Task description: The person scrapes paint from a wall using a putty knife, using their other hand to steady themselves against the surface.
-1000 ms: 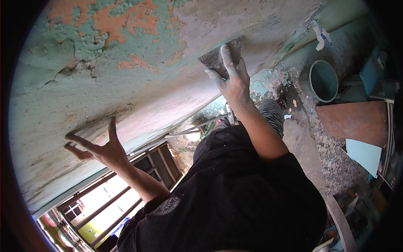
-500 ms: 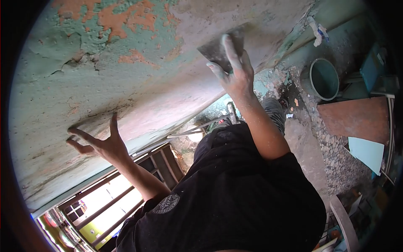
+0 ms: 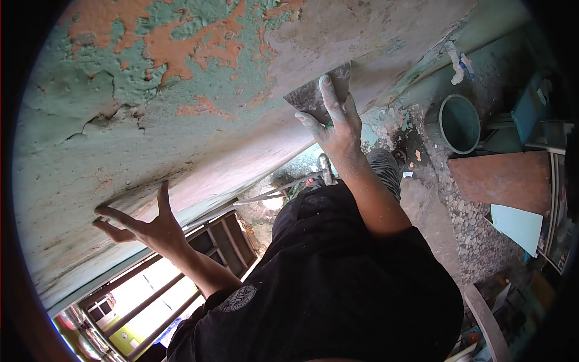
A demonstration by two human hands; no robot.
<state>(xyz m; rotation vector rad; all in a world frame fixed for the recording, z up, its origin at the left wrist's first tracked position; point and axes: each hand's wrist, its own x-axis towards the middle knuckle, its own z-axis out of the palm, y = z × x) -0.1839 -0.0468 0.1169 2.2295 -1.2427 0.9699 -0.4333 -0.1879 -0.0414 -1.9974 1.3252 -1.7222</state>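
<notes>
A wall (image 3: pixel 199 133) with green paint, orange patches and bare grey plaster fills the upper left. My right hand (image 3: pixel 339 130), dusted white, grips a flat dark scraper blade (image 3: pixel 318 95), index finger stretched along it, the blade against the wall. At the left, my left hand (image 3: pixel 148 226) rests its spread fingertips on the wall and holds nothing. Peeling, cracked paint (image 3: pixel 111 114) lies above the left hand.
A bucket (image 3: pixel 459 123) stands at the right, near a brown board (image 3: pixel 503 181) and a white sheet (image 3: pixel 517 228). A pipe with a tap (image 3: pixel 455 63) is at the upper right. A barred window (image 3: pixel 151 295) is at the lower left.
My right hand and the scraper sit slightly lower in view, away from the upper edge. The wall and surroundings have shifted a little with the camera. My left hand stays spread on the wall.
</notes>
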